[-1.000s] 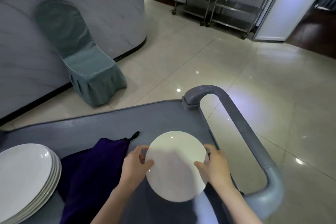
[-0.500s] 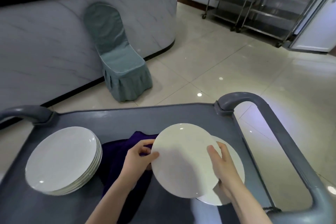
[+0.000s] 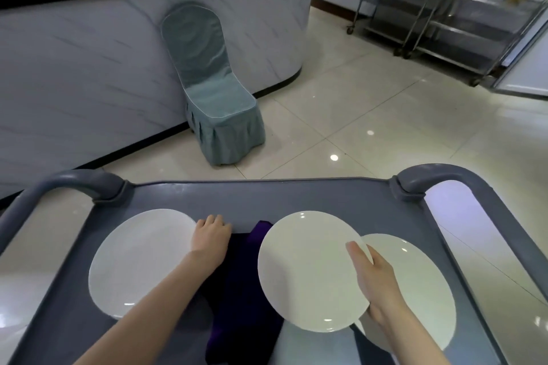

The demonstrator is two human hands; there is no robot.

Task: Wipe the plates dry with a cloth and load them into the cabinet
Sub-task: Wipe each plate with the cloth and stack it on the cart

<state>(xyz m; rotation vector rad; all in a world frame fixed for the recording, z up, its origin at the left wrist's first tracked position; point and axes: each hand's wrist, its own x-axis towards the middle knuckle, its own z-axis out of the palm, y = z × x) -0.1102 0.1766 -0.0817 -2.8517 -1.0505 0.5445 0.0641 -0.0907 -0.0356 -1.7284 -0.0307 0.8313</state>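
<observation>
Head view: the right hand (image 3: pixel 375 281) holds a white plate (image 3: pixel 308 270) by its right rim, with the thumb (image 3: pixel 355 252) laid over the top face and the fingers tucked out of sight beneath. The plate is tilted and lifted clear of the grey cart (image 3: pixel 296 195), and its edge overlaps a second plate (image 3: pixel 415 284) lying flat on the cart's right side. Gripping at the rim leaves nearly the whole face bare, which suits wiping.

The left hand (image 3: pixel 211 238) rests on the far end of the dark purple cloth (image 3: pixel 237 290), which lies crumpled down the middle of the cart between the plates. Its fingers (image 3: pixel 212 221) bend down over the cloth's edge. Whether they have closed on the fabric cannot be told. It looks like a reach to take up the cloth for the plate in the other hand.

Just left of that hand sits a stack of plates (image 3: pixel 139 261), probably those awaiting drying, though that is only a guess from the layout.

The cart is a plastic tray top with rounded handles at both far corners. It stands on a glossy, pale tiled floor (image 3: pixel 385 127). Beyond it are a curved, marble-patterned bar (image 3: pixel 89 68) with a dark top and a chair (image 3: pixel 213 92) in a teal cover set against it. Steel trolleys (image 3: pixel 444 18) stand at the far right. No cabinet can be made out for certain.
</observation>
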